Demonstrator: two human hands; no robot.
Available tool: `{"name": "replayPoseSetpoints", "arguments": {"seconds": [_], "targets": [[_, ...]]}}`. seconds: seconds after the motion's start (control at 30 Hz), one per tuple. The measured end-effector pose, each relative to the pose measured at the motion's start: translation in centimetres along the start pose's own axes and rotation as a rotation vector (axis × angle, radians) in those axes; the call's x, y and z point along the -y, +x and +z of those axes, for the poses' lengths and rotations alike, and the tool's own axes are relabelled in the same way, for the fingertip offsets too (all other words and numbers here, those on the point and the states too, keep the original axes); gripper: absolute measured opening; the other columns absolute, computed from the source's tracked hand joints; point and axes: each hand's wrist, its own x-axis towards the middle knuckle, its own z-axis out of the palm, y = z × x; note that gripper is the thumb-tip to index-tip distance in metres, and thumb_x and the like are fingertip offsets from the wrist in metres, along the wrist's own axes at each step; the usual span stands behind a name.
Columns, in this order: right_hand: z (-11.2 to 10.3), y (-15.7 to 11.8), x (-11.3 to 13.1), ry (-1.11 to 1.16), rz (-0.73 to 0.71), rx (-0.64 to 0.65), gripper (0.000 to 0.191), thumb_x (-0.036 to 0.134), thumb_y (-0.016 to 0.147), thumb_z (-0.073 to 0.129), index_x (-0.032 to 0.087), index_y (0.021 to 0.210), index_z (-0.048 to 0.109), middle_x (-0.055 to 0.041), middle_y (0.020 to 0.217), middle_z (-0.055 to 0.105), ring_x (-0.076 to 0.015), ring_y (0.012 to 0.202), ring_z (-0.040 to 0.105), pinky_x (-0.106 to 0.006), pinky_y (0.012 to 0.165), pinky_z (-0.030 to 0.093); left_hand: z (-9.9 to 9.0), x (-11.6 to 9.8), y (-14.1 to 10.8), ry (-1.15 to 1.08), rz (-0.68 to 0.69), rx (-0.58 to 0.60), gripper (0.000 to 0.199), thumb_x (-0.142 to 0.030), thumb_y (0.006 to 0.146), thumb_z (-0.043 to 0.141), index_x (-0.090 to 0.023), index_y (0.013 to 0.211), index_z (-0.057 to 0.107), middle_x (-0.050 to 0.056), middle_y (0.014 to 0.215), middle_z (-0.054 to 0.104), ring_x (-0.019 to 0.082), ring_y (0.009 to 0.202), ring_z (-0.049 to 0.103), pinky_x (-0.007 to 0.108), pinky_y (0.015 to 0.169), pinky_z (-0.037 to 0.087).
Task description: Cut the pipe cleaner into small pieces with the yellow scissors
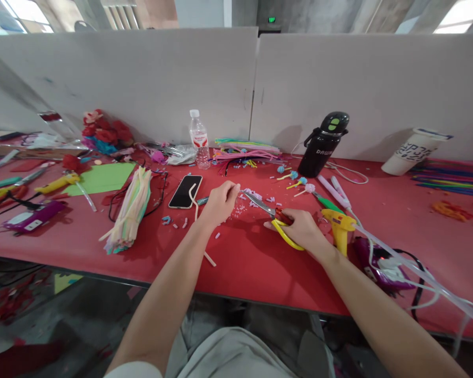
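Note:
My left hand (220,202) is closed in a pinch above the red table (244,268); whatever lies between its fingertips is too small to make out. My right hand (301,228) grips a pair of scissors (260,203) by the yellow and red handles, blades pointing left toward my left fingertips. Under the blades are scattered short lilac fuzzy pieces (254,197). A cream pipe cleaner (209,259) passes beneath my left forearm, its upper end over the phone (185,192). Several small pompom flowers (294,175) on stems lie beyond my right hand.
A bundle of pastel pipe cleaners (130,212) lies left. A water bottle (199,140), black flask (324,144) and tilted cup (413,152) stand along the partition (161,84). Right of me are a yellow glue gun (341,226), purple power strip (378,270) and trailing cables.

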Motion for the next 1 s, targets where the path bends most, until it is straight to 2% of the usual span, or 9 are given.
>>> {"name": "replayPoseSetpoints", "arguments": {"seconds": [0.43, 0.63, 1.0], "targets": [[0.09, 0.18, -0.14, -0.034, -0.009, -0.003, 0.056, 0.070, 0.064, 0.061, 0.017, 0.056, 0.043, 0.0042, 0.053, 0.034, -0.0081, 0.052, 0.027, -0.020, 0.044, 0.023, 0.02, -0.18, -0.03, 0.011, -0.015, 0.011, 0.035, -0.043, 0.093, 0.033, -0.018, 0.073, 0.047, 0.000, 0.062, 0.054, 0.011, 0.058, 0.049, 0.025, 0.060, 0.034], [0.16, 0.26, -0.20, -0.034, 0.000, -0.023, 0.058, 0.070, 0.064, 0.061, 0.017, 0.052, 0.039, 0.0045, 0.052, 0.029, -0.0078, 0.052, 0.024, -0.021, 0.044, 0.020, 0.08, -0.29, -0.08, 0.013, -0.017, 0.029, 0.037, -0.044, 0.093, 0.031, -0.018, 0.073, 0.048, 0.000, 0.063, 0.055, 0.011, 0.057, 0.048, 0.025, 0.060, 0.033], [-0.25, -0.10, 0.26, 0.010, -0.005, -0.012, 0.053, 0.066, 0.065, 0.062, 0.017, 0.058, 0.045, 0.0039, 0.054, 0.035, -0.0082, 0.053, 0.029, -0.020, 0.044, 0.024, 0.06, -0.37, -0.06, 0.032, -0.018, 0.020, 0.036, -0.042, 0.094, 0.030, -0.018, 0.071, 0.045, 0.000, 0.061, 0.052, 0.011, 0.057, 0.048, 0.024, 0.060, 0.033]]}}
